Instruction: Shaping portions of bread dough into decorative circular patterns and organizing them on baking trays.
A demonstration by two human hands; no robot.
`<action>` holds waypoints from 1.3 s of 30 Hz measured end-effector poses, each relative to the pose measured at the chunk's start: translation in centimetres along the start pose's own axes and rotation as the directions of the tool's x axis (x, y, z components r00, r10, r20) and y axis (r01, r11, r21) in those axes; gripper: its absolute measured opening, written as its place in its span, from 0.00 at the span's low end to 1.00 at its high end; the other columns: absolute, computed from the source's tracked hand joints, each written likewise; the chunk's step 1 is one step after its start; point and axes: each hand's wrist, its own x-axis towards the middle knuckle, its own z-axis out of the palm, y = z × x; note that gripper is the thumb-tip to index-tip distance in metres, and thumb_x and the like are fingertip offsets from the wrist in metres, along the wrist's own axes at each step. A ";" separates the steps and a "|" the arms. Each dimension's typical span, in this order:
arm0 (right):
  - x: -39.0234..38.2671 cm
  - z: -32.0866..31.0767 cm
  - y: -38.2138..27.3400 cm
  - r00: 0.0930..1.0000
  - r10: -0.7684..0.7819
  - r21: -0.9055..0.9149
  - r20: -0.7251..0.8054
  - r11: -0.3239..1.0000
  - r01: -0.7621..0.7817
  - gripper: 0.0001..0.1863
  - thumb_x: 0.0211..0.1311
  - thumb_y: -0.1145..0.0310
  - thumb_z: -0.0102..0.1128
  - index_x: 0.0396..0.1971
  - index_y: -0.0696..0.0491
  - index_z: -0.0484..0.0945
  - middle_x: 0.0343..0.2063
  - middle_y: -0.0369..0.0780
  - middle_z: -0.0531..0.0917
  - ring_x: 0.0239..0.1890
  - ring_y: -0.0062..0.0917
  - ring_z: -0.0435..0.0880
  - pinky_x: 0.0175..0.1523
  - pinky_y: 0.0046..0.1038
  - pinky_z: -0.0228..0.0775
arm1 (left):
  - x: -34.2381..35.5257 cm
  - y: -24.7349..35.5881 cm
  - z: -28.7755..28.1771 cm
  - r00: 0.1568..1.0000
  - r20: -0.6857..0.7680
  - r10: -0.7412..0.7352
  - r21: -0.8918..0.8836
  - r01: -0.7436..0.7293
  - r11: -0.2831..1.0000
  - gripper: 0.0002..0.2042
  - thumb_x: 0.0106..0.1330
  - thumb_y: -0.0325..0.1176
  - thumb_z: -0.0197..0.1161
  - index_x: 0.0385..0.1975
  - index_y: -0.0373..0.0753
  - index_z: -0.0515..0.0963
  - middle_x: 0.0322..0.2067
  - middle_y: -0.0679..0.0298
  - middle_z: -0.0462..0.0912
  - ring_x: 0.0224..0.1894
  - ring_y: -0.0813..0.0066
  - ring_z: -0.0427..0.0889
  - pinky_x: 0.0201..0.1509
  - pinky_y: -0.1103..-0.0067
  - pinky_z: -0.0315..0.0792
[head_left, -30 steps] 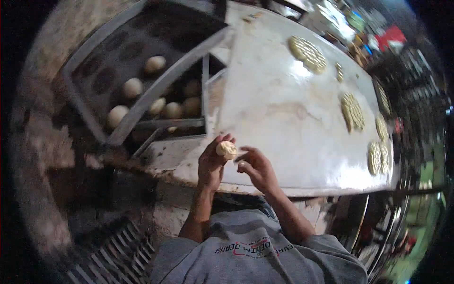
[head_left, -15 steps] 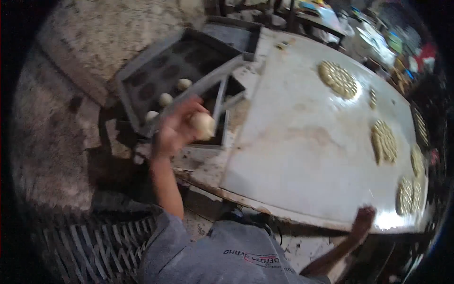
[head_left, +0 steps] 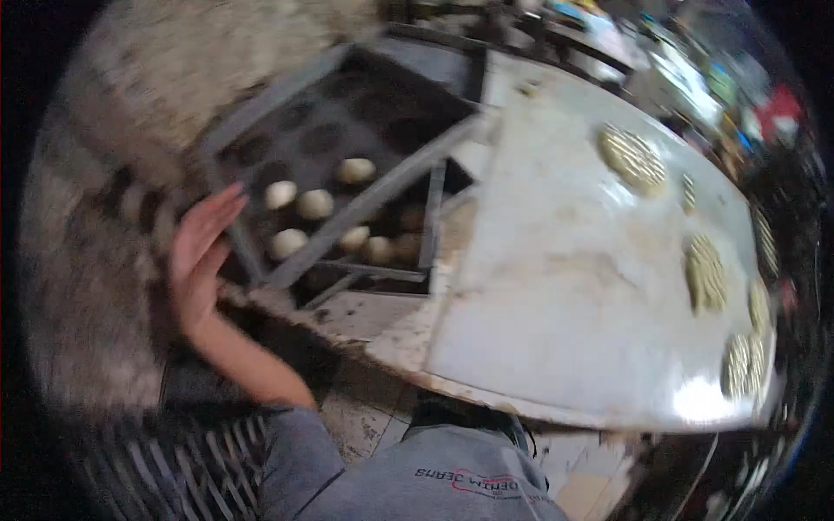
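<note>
At the left of the frame, the left hand is held beside the left rim of a dark tray, its fingers extended and spread from the thumb; the grip is apart and clamped on nothing, and whether the rim is touched cannot be told. The right hand is not shown, so the state of its grip cannot be told. Four pale dough balls are seen in that tray, left of the frame's centre, loosely grouped below dark round patches. Further balls are held in a lower tray just to the right, partly in shadow. On the white surface, flat ridged pieces are spread at the right of the frame. The dough balls are judged to be light, soft and easily dented, perhaps slightly tacky; they are best taken around the widest part with curved fingers and even pressure, or cupped from beneath, rather than pinched.
</note>
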 end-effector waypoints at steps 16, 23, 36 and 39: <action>23.1 1.0 -19.3 0.819 -0.535 -0.353 -0.206 0.821 0.448 0.08 0.52 0.66 0.55 0.26 0.54 0.78 0.28 0.43 0.78 0.35 0.37 0.75 0.41 0.34 0.66 | -8.7 -16.0 51.7 0.920 0.283 -0.272 -0.078 0.305 0.949 0.08 0.62 0.31 0.57 0.28 0.32 0.75 0.23 0.63 0.76 0.27 0.81 0.70 0.32 0.82 0.68; 33.1 10.5 -27.2 0.948 -0.251 -0.566 -0.194 0.818 0.101 0.18 0.58 0.54 0.46 0.36 0.50 0.78 0.38 0.41 0.77 0.46 0.38 0.70 0.50 0.38 0.59 | -10.7 -5.9 58.8 0.769 0.399 -0.499 0.078 0.514 0.854 0.10 0.64 0.34 0.54 0.33 0.33 0.75 0.30 0.63 0.76 0.32 0.78 0.73 0.40 0.82 0.68; 28.3 10.3 -28.6 0.954 0.145 0.528 0.262 0.806 -0.267 0.09 0.52 0.70 0.50 0.31 0.60 0.72 0.21 0.38 0.72 0.22 0.22 0.70 0.24 0.25 0.64 | -16.8 -4.3 64.6 0.724 0.405 -0.559 0.033 0.599 0.800 0.14 0.66 0.39 0.53 0.33 0.33 0.76 0.30 0.63 0.79 0.34 0.78 0.76 0.39 0.81 0.70; 21.1 7.0 -29.2 0.876 0.214 0.478 0.432 0.769 -0.424 0.07 0.50 0.73 0.48 0.30 0.58 0.68 0.21 0.37 0.70 0.20 0.20 0.68 0.21 0.23 0.60 | -18.1 -4.3 66.5 0.568 0.544 -0.617 -0.160 0.792 0.589 0.18 0.68 0.43 0.48 0.37 0.31 0.75 0.33 0.60 0.79 0.37 0.73 0.77 0.42 0.78 0.71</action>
